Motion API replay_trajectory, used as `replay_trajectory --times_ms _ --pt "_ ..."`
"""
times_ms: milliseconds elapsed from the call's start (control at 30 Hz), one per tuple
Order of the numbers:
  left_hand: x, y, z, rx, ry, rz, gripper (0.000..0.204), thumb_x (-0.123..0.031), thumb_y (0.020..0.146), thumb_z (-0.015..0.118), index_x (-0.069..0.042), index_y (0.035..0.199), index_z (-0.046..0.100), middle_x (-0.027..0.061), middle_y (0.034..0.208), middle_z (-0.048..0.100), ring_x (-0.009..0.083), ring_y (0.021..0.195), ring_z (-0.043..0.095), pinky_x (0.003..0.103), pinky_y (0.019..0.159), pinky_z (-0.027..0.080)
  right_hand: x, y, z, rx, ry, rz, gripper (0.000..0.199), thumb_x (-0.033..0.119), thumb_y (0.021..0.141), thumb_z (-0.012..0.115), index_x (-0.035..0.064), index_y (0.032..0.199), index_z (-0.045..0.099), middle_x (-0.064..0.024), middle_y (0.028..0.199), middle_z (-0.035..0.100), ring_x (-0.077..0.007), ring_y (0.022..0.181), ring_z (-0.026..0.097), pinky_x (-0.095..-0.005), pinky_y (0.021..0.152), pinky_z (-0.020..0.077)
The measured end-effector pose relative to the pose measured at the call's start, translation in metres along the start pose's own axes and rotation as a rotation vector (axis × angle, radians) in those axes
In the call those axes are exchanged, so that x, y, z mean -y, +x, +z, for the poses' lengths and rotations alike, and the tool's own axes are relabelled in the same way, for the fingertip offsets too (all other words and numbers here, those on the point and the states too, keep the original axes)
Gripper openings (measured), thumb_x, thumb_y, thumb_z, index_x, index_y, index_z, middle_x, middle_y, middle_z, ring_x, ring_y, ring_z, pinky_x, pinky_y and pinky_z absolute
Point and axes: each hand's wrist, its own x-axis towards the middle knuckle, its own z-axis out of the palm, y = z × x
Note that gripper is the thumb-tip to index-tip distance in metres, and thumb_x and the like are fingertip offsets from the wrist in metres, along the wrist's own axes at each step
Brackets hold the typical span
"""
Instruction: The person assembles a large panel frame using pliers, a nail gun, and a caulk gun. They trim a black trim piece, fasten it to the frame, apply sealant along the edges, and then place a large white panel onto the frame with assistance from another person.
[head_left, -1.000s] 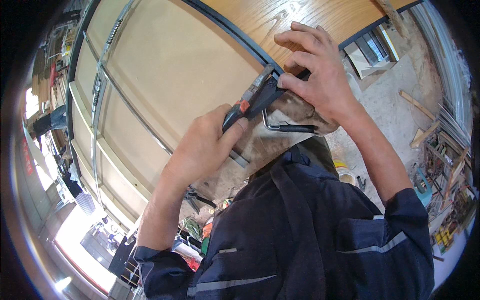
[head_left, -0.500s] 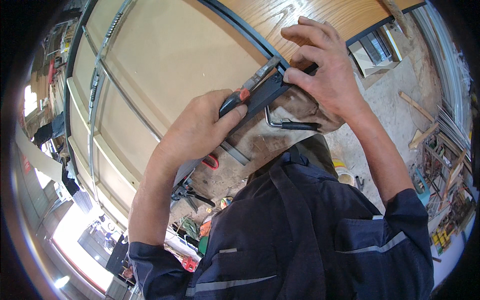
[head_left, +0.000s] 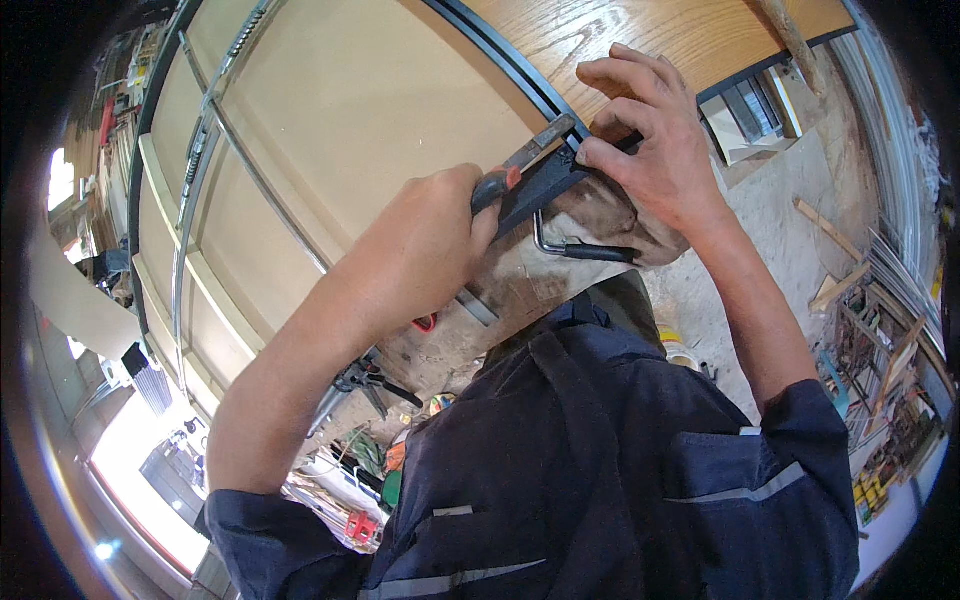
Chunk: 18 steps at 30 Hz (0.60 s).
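Observation:
My left hand (head_left: 430, 240) is wrapped round the black-and-red handle of a hand tool (head_left: 540, 145) with a flat grey metal end; its exact kind is unclear. That metal end lies over the corner of a black-edged frame (head_left: 535, 195), against its dark edging. At this corner my right hand (head_left: 650, 140) has its thumb and forefinger close together in a pinch, while the other fingers are bent and raised. Whatever sits between the pinching fingers is too small or hidden. Just below the corner is a bent metal crank handle with a black grip (head_left: 600, 252).
A large beige panel (head_left: 330, 110) with metal rods and springs (head_left: 215, 100) fills the upper left. Beyond the black edging lies a wood-grain board (head_left: 560, 40). Tools and scraps lie on the floor below; wood offcuts (head_left: 830, 230) and long metal strips are at the right.
My left hand has moved right with the tool, its forearm swinging outward, and the tool's metal end sits farther over the corner. The right hand keeps its pinch there, and the whole view has shifted slightly.

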Motion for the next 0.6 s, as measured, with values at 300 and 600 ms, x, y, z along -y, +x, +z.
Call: replay_trajectory --times_ms 300,600 --pt "0.021 0.002 0.012 0.027 -0.091 0.080 0.029 -0.023 0.101 0.060 0.005 0.107 0.064 0.0199 0.079 0.066 0.0324 0.074 0.065 0.042 0.074 0.051 -0.001 -0.001 0.000 0.007 0.048 -0.007 0.020 0.018 0.068 0.083 0.0067 0.077 0.069 0.0010 0.132 0.064 -0.0267 0.136 0.048 -0.0454 0.113 0.0371" --pt "0.026 0.002 0.024 -0.052 -0.006 0.166 0.030 -0.023 0.100 0.064 0.004 0.112 0.065 0.0201 0.092 0.067 0.0311 0.087 0.066 0.041 0.082 0.050 -0.002 -0.001 0.000 -0.008 0.037 -0.010 0.019 0.018 0.070 0.083 0.0065 0.074 0.068 0.0006 0.132 0.064 -0.0273 0.136 0.048 -0.0449 0.113 0.0371"
